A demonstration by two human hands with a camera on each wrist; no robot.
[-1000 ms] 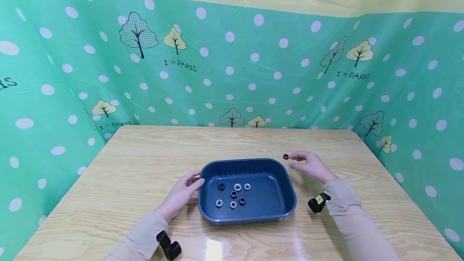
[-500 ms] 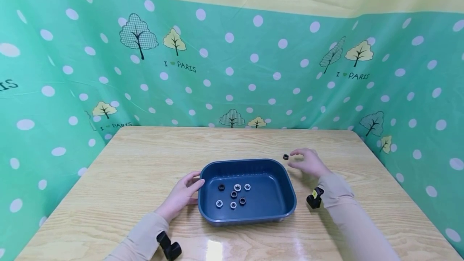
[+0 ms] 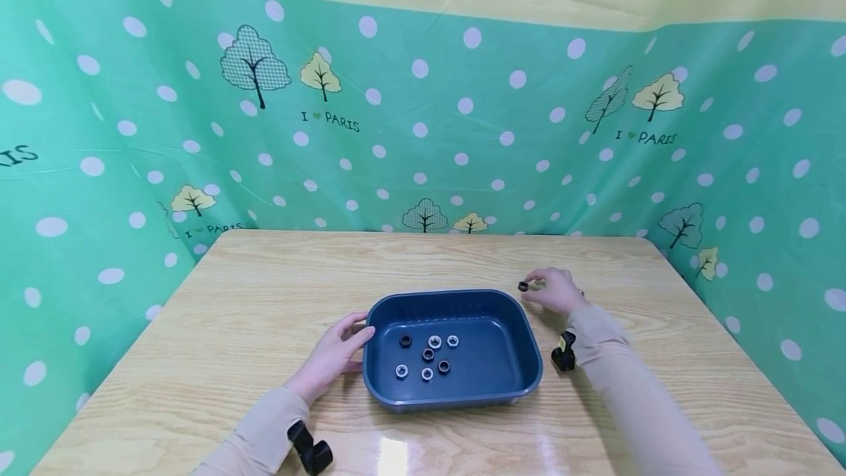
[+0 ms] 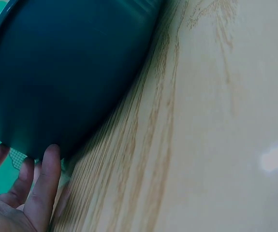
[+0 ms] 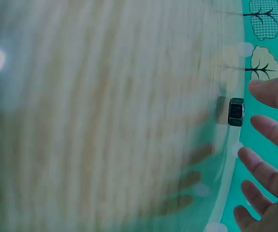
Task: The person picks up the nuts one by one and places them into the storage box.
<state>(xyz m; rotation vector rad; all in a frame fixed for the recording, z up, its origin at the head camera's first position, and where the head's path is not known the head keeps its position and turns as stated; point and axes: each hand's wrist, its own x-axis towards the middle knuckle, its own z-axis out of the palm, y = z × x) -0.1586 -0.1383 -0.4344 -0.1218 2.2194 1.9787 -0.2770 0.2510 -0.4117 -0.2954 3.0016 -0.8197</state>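
A dark blue plastic tub stands on the table, with several black and silver hex nuts, such as a silver nut and a black nut, on its floor. My left hand holds the tub's left end, the thumb at the rim and fingertips against the outer wall. Just past the tub's far right corner, a single black nut lies on the table. My right hand is close to it; in the right wrist view, the thumb and fingers are spread beside the nut with a gap between.
The wooden table carries the tub near its middle. A green dotted curtain hangs behind and along both sides. A small black camera is strapped at the left wrist, and a similar camera at the right.
My right hand has shifted slightly left and its fingers have come closer around the black nut. The left hand and the tub have kept their place.
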